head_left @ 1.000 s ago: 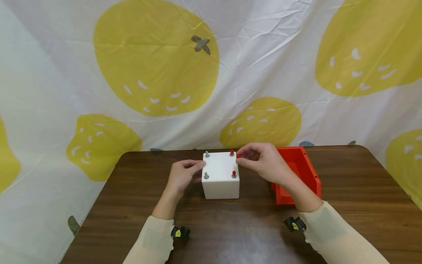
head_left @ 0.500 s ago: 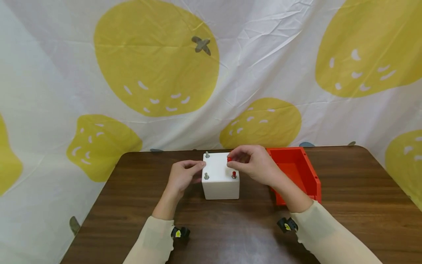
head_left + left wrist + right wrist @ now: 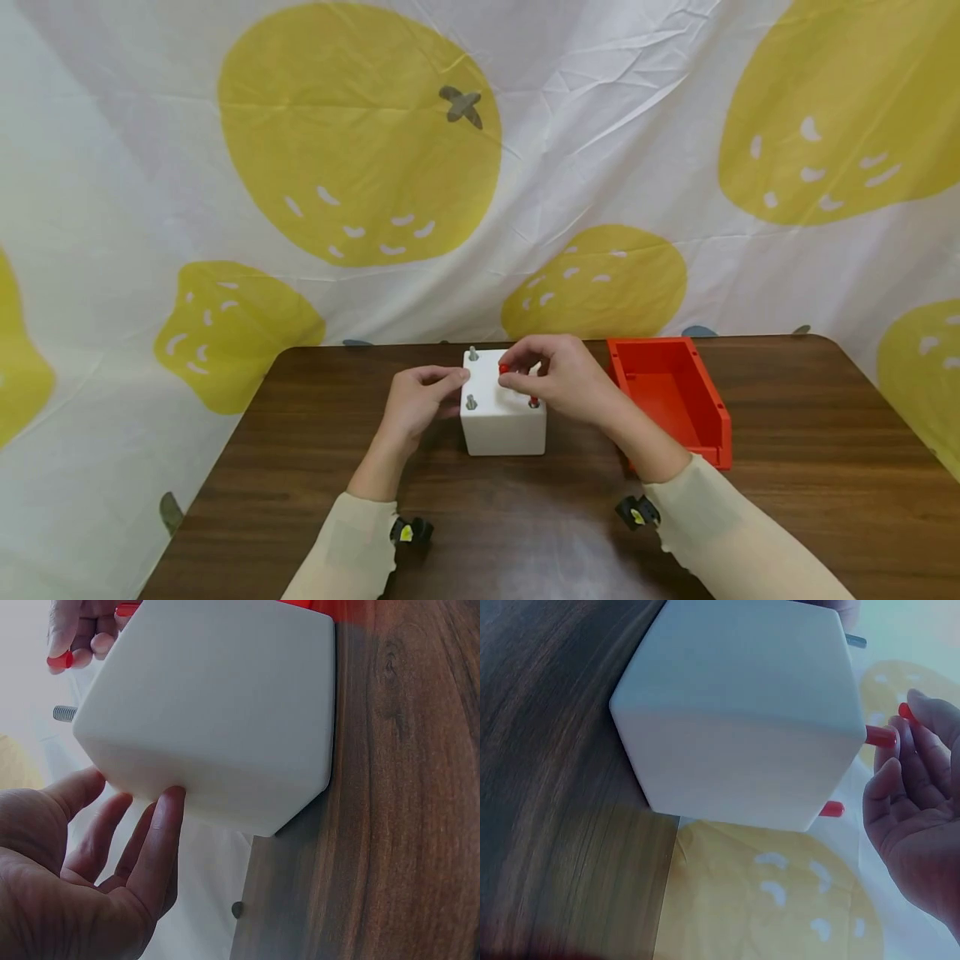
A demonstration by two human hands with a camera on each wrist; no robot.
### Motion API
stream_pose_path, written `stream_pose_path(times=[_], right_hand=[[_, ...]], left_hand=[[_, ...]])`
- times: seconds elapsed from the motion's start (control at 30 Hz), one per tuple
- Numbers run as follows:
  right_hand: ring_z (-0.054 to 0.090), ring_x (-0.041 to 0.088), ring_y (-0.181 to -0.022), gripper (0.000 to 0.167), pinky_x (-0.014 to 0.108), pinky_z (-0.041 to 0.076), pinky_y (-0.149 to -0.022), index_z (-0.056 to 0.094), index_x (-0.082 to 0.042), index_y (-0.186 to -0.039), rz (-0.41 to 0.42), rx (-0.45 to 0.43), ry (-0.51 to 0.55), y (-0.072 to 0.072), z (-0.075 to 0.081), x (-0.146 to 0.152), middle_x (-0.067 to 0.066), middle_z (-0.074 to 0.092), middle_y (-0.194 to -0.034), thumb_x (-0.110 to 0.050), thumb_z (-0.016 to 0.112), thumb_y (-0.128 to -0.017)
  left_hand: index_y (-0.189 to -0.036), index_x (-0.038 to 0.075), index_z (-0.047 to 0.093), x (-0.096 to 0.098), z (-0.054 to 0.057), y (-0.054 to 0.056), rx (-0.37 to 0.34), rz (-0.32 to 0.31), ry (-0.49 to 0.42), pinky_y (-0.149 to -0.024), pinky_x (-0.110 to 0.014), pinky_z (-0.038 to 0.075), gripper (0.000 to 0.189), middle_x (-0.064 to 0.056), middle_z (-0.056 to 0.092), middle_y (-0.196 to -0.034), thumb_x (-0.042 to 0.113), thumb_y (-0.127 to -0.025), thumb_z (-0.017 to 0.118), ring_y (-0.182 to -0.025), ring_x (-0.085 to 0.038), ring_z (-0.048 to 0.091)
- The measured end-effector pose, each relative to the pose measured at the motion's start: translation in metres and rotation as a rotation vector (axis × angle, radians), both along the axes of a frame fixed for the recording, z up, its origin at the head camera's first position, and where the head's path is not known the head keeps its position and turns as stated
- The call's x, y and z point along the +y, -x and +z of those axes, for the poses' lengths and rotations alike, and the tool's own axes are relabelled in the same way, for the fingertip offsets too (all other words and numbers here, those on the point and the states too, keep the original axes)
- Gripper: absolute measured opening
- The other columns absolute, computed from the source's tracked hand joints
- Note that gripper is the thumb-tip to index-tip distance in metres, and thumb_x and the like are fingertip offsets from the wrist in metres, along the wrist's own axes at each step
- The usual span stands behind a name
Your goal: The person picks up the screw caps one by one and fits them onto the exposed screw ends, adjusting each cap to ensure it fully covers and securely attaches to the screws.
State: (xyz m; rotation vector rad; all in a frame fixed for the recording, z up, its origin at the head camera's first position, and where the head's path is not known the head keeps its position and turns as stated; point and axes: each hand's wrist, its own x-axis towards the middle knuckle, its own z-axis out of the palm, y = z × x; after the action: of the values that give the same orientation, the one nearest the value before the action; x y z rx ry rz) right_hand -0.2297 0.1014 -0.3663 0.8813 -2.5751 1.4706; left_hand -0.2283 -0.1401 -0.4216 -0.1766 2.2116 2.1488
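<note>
A white block [image 3: 502,435] stands on the table with threaded bolts rising from its top corners. Two bare metal bolts are on its left side, the near one [image 3: 471,402] and the far one [image 3: 473,354]. Red caps cover the right-side bolts, seen as a red cap [image 3: 881,736] and another red cap [image 3: 831,809] in the right wrist view. My left hand [image 3: 420,396] rests thumb and fingertips against the block's left side. Above the block's top, my right hand [image 3: 562,379] pinches a loose red cap [image 3: 906,712] between thumb and forefinger, apart from any bolt.
Right of the block, a red open bin [image 3: 667,400] sits on the dark wooden table [image 3: 510,517]. Behind the table hangs a white cloth [image 3: 570,167] printed with yellow fruit. The right forearm passes over the bin's near left corner.
My right hand has moved left with the red cap, from beside the block's far right corner to over the middle of its top. The left hand stays in place.
</note>
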Motion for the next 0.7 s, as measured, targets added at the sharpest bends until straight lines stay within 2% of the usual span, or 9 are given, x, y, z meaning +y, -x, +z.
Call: stream_pose_path(times=[0.23, 0.5, 0.7], right_hand=[[0.063, 0.028, -0.071, 0.014, 0.035, 0.059, -0.052, 0.079, -0.012, -0.102, 0.039, -0.039, 0.014, 0.001, -0.003, -0.008, -0.001, 0.071, -0.087, -0.015, 0.087, -0.091], [0.064, 0.015, -0.080, 0.013, 0.031, 0.056, -0.069, 0.080, -0.014, -0.100, 0.052, 0.062, -0.042, 0.004, -0.005, -0.017, -0.008, 0.070, -0.084, -0.016, 0.088, -0.090], [0.065, 0.013, -0.079, 0.012, 0.030, 0.056, -0.068, 0.080, -0.014, -0.099, 0.082, 0.055, -0.048, 0.005, -0.007, -0.022, -0.009, 0.070, -0.084, -0.015, 0.087, -0.090]], left_hand=[[-0.111, 0.000, 0.080, 0.000, -0.001, 0.000, -0.006, -0.001, 0.002, -0.080, -0.044, 0.067, 0.026, -0.013, 0.077, -0.112, 0.020, -0.096, 0.083, -0.096, -0.028, 0.075], [-0.111, 0.000, 0.081, -0.001, -0.002, 0.001, 0.000, -0.005, 0.000, -0.080, -0.043, 0.067, 0.026, -0.013, 0.076, -0.112, 0.020, -0.096, 0.083, -0.095, -0.026, 0.074], [-0.112, 0.001, 0.081, -0.002, -0.002, 0.002, -0.007, -0.004, 0.015, -0.082, -0.044, 0.066, 0.028, -0.013, 0.076, -0.112, 0.023, -0.095, 0.084, -0.095, -0.025, 0.074]])
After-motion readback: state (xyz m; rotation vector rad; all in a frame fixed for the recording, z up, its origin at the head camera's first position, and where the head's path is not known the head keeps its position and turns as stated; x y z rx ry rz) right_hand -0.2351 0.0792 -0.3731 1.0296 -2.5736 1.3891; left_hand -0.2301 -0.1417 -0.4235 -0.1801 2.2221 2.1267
